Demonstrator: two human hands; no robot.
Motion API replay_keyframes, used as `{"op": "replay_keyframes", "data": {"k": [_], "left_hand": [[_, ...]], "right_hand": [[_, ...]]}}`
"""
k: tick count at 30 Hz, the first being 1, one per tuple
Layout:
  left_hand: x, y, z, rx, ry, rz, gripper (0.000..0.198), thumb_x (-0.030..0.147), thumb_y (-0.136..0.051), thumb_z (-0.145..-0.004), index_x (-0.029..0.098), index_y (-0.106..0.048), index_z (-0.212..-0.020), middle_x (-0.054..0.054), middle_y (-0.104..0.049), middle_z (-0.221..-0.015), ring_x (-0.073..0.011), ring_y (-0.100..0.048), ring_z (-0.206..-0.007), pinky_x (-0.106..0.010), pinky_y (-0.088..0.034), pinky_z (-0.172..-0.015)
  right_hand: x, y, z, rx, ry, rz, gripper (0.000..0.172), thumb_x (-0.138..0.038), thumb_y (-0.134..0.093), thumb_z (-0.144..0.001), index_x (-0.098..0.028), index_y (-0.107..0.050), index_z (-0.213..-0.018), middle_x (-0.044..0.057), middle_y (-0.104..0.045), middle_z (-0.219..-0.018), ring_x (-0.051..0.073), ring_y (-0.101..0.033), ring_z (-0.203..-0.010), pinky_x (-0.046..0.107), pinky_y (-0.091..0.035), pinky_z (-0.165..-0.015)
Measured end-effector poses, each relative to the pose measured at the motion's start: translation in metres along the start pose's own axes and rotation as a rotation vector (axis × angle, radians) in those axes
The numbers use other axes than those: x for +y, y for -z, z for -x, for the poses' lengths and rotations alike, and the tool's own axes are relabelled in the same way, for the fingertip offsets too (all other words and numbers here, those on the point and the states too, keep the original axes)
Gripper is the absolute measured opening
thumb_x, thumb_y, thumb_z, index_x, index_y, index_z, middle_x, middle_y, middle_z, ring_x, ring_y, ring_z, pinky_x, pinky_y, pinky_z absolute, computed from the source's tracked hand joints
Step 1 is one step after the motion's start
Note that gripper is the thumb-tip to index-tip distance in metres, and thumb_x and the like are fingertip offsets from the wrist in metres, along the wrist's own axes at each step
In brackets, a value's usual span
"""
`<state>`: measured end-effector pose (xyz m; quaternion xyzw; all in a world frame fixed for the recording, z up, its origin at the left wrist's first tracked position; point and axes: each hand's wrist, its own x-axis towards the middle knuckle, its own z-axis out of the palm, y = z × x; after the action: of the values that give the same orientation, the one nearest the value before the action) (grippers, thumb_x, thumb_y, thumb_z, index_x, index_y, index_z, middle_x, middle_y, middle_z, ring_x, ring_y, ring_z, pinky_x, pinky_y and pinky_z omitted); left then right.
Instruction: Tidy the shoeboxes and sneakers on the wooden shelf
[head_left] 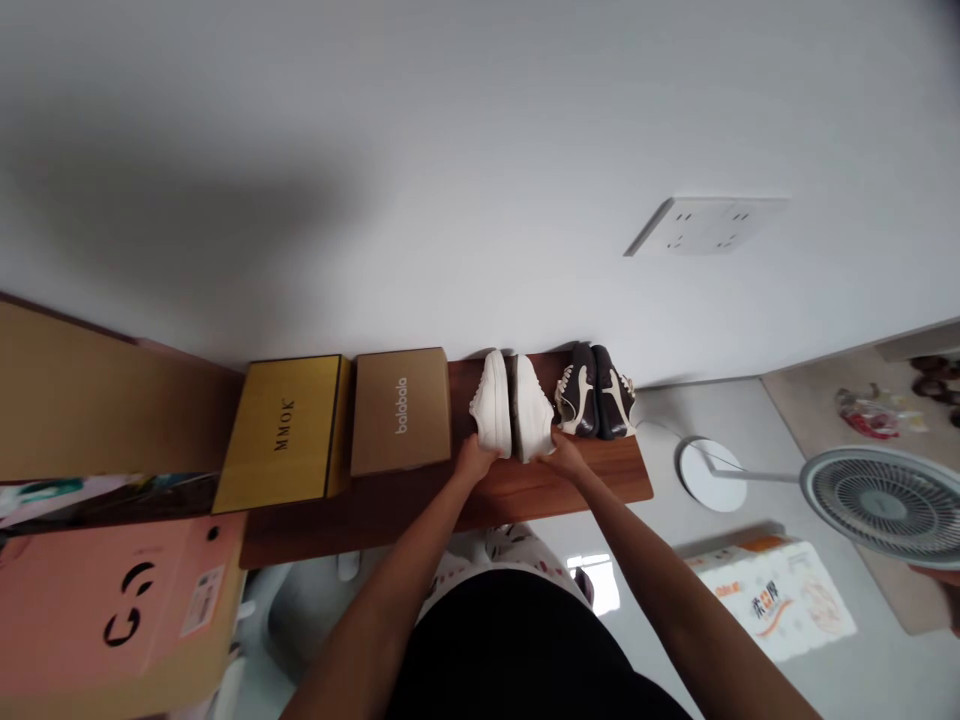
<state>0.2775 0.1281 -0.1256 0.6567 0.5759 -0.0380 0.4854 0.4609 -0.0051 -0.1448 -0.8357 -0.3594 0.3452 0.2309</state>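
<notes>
A pair of white sneakers lies side by side on the dark wooden shelf top, close to the wall. My left hand is closed at the near end of the left shoe. At the near end of the right shoe, my right hand is closed on it too. Both palms are partly turned away, and the fingertips are hard to see. Just right of them sits a pair of dark brown and cream sneakers, untouched by my hands.
Left of the shoes are a tan shoebox and a yellow shoebox. A pink box stands at lower left. On the right are a white fan and a tissue pack on the floor. A socket plate is on the wall.
</notes>
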Motion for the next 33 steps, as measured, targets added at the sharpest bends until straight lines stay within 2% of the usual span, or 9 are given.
{"op": "replay_keyframes", "data": {"k": [4, 8, 12, 17, 23, 33], "left_hand": [[-0.001, 0.004, -0.002, -0.023, -0.088, -0.026, 0.041, 0.026, -0.08, -0.075, 0.011, -0.066, -0.111, -0.011, -0.074, -0.104, -0.0241, -0.069, -0.097, -0.028, -0.05, -0.081], [0.008, 0.008, 0.003, 0.031, -0.186, -0.158, 0.034, 0.028, -0.078, -0.078, 0.014, -0.066, -0.106, -0.009, -0.073, -0.103, -0.022, -0.068, -0.097, -0.027, -0.048, -0.08], [0.024, 0.013, 0.01, 0.023, -0.275, -0.406, 0.033, 0.035, -0.076, -0.081, 0.015, -0.064, -0.104, -0.012, -0.069, -0.109, -0.0242, -0.066, -0.104, -0.029, -0.046, -0.086], [0.033, 0.015, 0.024, 0.013, -0.355, -0.661, 0.032, 0.038, -0.063, -0.091, 0.016, -0.06, -0.114, -0.014, -0.067, -0.112, -0.0268, -0.064, -0.11, -0.033, -0.045, -0.093], [0.04, 0.004, 0.034, 0.071, -0.393, -0.791, 0.029, 0.028, -0.058, -0.092, 0.013, -0.06, -0.117, -0.017, -0.068, -0.109, -0.0306, -0.065, -0.109, -0.036, -0.045, -0.096], [0.042, -0.012, 0.023, 0.132, -0.359, -0.806, 0.027, 0.016, -0.049, -0.093, 0.011, -0.06, -0.117, -0.016, -0.068, -0.109, -0.0293, -0.065, -0.109, -0.037, -0.046, -0.096]], "right_hand": [[-0.004, 0.004, -0.005, -0.118, 0.072, -0.102, 0.034, -0.036, -0.072, -0.071, -0.014, -0.068, -0.096, 0.005, -0.073, -0.084, 0.021, -0.067, -0.08, 0.03, -0.053, -0.074], [-0.016, 0.014, -0.003, -0.141, 0.201, -0.114, 0.03, -0.033, -0.07, -0.075, -0.012, -0.067, -0.097, 0.007, -0.073, -0.088, 0.021, -0.066, -0.083, 0.028, -0.051, -0.075], [-0.032, 0.032, 0.0, -0.17, 0.234, 0.107, 0.023, -0.029, -0.071, -0.077, -0.013, -0.066, -0.093, 0.007, -0.073, -0.088, 0.02, -0.066, -0.086, 0.026, -0.048, -0.074], [-0.061, 0.045, 0.007, -0.256, 0.247, 0.51, 0.028, -0.041, -0.071, -0.083, -0.018, -0.064, -0.096, 0.011, -0.073, -0.103, 0.026, -0.068, -0.099, 0.027, -0.047, -0.077], [-0.084, 0.038, 0.008, -0.37, 0.297, 0.761, 0.031, -0.036, -0.063, -0.089, -0.017, -0.061, -0.113, 0.018, -0.07, -0.115, 0.029, -0.068, -0.106, 0.033, -0.05, -0.084], [-0.089, 0.026, -0.013, -0.373, 0.298, 0.785, 0.025, -0.024, -0.055, -0.092, -0.015, -0.062, -0.114, 0.02, -0.069, -0.118, 0.029, -0.069, -0.107, 0.036, -0.051, -0.087]]}}
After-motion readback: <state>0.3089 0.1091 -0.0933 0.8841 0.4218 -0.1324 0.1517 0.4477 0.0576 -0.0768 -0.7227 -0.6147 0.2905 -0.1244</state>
